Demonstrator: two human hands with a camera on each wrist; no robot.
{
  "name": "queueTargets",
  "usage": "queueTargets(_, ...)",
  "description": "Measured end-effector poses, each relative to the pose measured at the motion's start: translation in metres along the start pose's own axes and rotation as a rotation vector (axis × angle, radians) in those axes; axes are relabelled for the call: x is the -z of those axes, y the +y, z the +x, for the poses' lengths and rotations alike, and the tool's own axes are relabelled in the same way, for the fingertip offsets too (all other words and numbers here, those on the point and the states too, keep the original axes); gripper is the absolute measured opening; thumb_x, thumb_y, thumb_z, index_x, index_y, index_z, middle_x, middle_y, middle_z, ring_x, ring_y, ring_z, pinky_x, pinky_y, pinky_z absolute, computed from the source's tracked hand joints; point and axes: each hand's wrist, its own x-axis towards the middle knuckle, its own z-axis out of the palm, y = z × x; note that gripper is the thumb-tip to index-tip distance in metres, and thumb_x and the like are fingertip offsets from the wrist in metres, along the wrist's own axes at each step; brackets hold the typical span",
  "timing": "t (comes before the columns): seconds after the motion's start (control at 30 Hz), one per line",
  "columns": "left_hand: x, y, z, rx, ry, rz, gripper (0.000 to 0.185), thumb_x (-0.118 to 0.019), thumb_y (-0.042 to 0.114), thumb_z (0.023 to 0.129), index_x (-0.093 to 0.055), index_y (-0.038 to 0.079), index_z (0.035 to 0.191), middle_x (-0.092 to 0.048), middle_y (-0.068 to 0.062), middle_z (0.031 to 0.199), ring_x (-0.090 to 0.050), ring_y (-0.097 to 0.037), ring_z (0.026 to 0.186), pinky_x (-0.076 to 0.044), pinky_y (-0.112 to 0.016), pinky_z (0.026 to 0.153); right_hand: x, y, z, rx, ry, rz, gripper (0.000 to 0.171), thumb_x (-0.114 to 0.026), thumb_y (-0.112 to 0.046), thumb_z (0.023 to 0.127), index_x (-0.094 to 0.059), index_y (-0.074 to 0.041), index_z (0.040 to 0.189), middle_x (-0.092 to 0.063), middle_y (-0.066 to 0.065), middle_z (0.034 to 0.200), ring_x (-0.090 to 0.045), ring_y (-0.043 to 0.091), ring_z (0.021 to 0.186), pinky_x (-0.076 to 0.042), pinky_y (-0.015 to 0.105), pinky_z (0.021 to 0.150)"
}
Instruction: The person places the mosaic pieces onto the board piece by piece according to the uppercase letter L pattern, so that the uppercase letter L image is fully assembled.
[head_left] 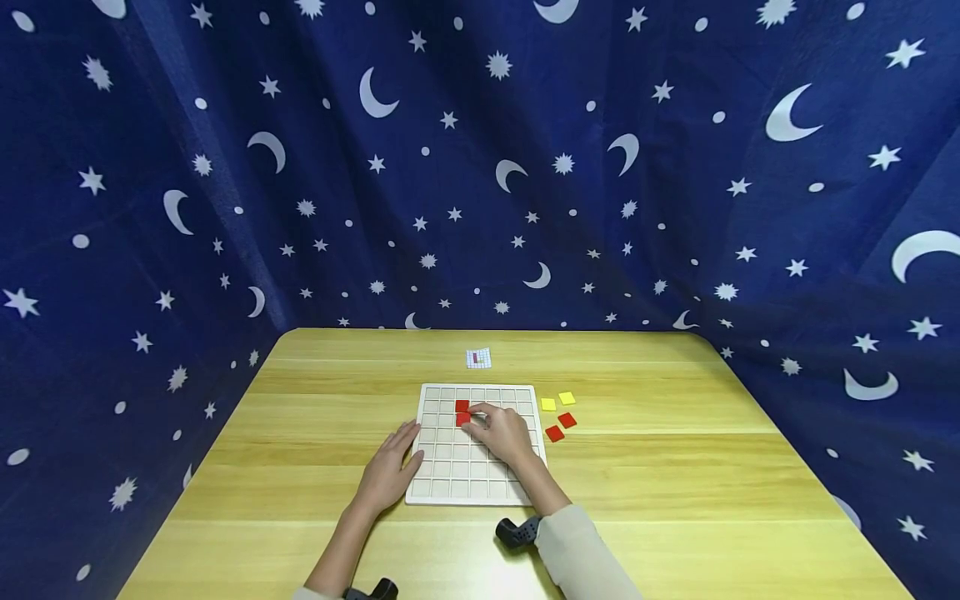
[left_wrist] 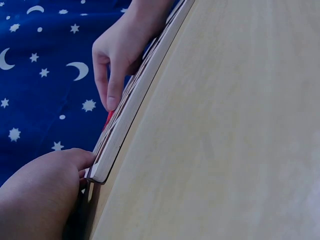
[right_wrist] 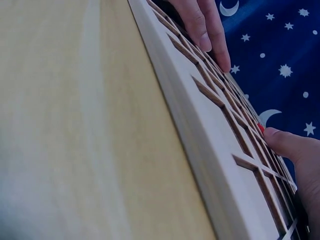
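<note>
A white board [head_left: 441,490] with a square grid lies on the table. Two red square tiles sit in its upper part, an upper red tile [head_left: 462,406] directly above a lower red tile [head_left: 462,420]. My right hand [head_left: 501,432] reaches over the board from the right and pinches the lower tile at its right side with thumb and index finger. In the right wrist view, the right thumb [right_wrist: 282,142] is against a bit of red. My left hand [head_left: 388,473] rests along the board's left edge, its fingers extended and the thumb spread towards the grid.
Right of the board lie two yellow tiles [head_left: 548,404] and two loose red tiles [head_left: 554,433]. A small printed grid card [head_left: 478,358] lies beyond the board on the wooden table [head_left: 660,475]. A dark blue curtain [head_left: 480,208] hangs behind.
</note>
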Motion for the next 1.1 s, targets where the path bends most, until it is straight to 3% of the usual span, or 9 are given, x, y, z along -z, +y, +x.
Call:
queueTargets(0.37, -0.001, -0.003, 0.001, -0.010, 0.006, 0.007, 0.049, -0.055, 0.024, 0.093, -0.045, 0.003, 0.136, -0.040, -0.011, 0.142, -0.031, -0.027, 0.133, -0.025, -0.042, 0.110, 0.002, -0.001, 0.001, 0.037, 0.010, -0.032, 0.037, -0.071, -0.043, 0.077, -0.072, -0.017, 0.102, -0.033, -0.013, 0.043, -0.024, 0.004, 0.042, -0.025, 0.020, 0.037)
queueTargets(0.6, -0.002, -0.001, 0.001, -0.015, 0.003, 0.005, 0.049, -0.055, 0.024, 0.093, -0.045, 0.002, 0.135, -0.040, -0.011, 0.141, -0.032, -0.028, 0.132, -0.025, -0.043, 0.110, 0.008, 0.005, -0.010, 0.090, 0.053, 0.047, 0.032, -0.073, -0.036, 0.078, -0.072, -0.016, 0.102, -0.029, -0.018, 0.042, -0.017, 0.000, 0.042, -0.022, 0.018, 0.037)
queueTargets(0.9, -0.002, -0.001, 0.001, -0.008, -0.002, 0.001, 0.048, -0.054, 0.025, 0.093, -0.045, 0.003, 0.135, -0.040, -0.010, 0.142, -0.032, -0.028, 0.132, -0.025, -0.043, 0.110, 0.044, 0.028, -0.038, 0.140, 0.121, 0.160, 0.024, -0.075, -0.026, 0.077, -0.072, -0.013, 0.098, -0.022, -0.018, 0.048, -0.014, -0.003, 0.046, -0.015, 0.016, 0.038)
queueTargets(1.1, -0.001, -0.002, 0.001, -0.009, -0.003, 0.008, 0.048, -0.053, 0.026, 0.094, -0.045, 0.003, 0.136, -0.040, -0.011, 0.142, -0.032, -0.028, 0.132, -0.024, -0.043, 0.110, 0.070, 0.054, -0.054, 0.059, 0.169, 0.155, 0.027, -0.076, -0.024, 0.077, -0.072, -0.011, 0.100, -0.024, -0.017, 0.048, -0.016, -0.003, 0.044, -0.016, 0.015, 0.038)
